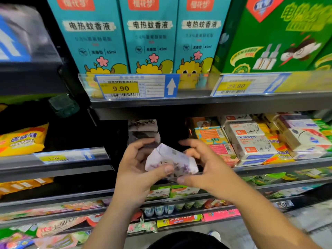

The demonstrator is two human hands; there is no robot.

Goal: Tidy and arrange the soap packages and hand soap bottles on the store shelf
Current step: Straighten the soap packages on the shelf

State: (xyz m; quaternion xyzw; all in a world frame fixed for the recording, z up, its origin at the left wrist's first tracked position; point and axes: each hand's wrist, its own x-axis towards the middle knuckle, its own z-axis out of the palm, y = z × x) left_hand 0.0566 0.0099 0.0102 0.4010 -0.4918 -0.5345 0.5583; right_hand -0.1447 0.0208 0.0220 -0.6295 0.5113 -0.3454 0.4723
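Note:
Both my hands hold one white and purple flowered soap package (168,161) in front of the middle shelf. My left hand (138,164) grips its left side, thumb across the front. My right hand (203,166) grips its right side, index finger stretched out above it. Behind them, a stack of like purple soap packages (142,130) stands further back on the shelf. To the right lie goat soap boxes (251,141) and orange and pink soap packages (210,135), piled unevenly.
Teal mosquito liquid boxes (149,35) and a green box (273,36) fill the upper shelf, above price tags (125,87). Yellow sulfur soap bags (21,141) lie on the left shelf. Lower shelves (179,200) hold several more packets. A dark gap lies between the purple stack and the orange packages.

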